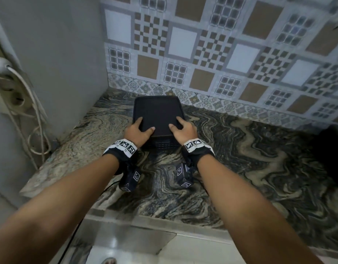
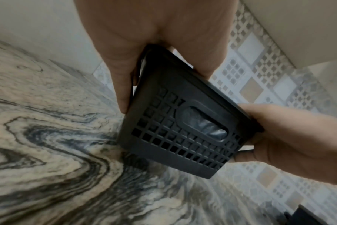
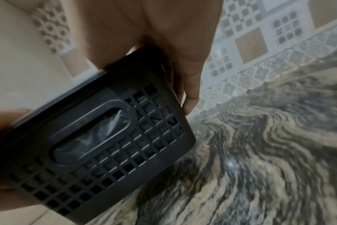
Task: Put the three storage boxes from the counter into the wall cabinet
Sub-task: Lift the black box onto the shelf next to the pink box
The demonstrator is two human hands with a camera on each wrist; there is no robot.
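1. Two hands hold one black storage box, which sits on the marbled worktop near the tiled wall. The left hand and right hand have their fingers wrapped over its near lid corners and down its sides.
2. Likely best: lift level and keep the thumbs pressing the lid so it cannot slip.
3. Only the wrist views show the lattice wall, the handle slot and something bagged inside; the head view alone shows the whole lid.
4. No cabinet is visible.
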